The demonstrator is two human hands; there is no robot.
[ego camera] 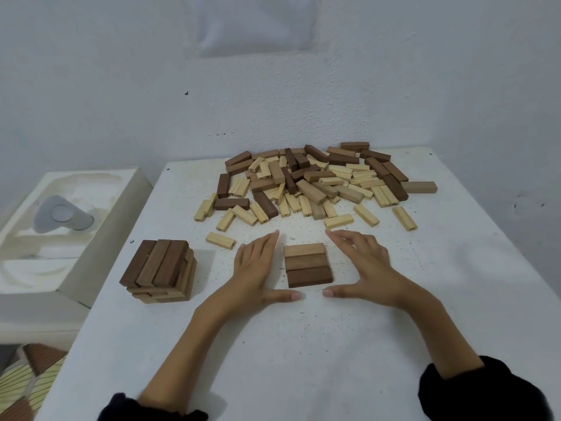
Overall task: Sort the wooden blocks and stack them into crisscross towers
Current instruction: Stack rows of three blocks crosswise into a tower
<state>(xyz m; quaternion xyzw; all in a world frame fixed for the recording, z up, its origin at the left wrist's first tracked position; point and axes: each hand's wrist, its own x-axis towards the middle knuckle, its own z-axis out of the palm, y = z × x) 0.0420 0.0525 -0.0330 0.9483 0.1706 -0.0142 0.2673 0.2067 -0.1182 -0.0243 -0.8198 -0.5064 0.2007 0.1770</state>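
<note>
Between my left hand [256,268] and my right hand [365,264] lies a row of three blocks [307,265], side by side and touching, the palest farthest from me and the darkest nearest. Beyond my fingertips sprawls the loose pile [315,180] of pale and dark blocks. Left of my left hand stands a crisscross tower [161,270], topped by three dark blocks.

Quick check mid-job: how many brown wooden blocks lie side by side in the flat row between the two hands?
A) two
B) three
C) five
B: the flat row of brown wooden blocks between the left hand and the right hand shows three blocks, the lightest farthest and the darkest nearest.
</note>
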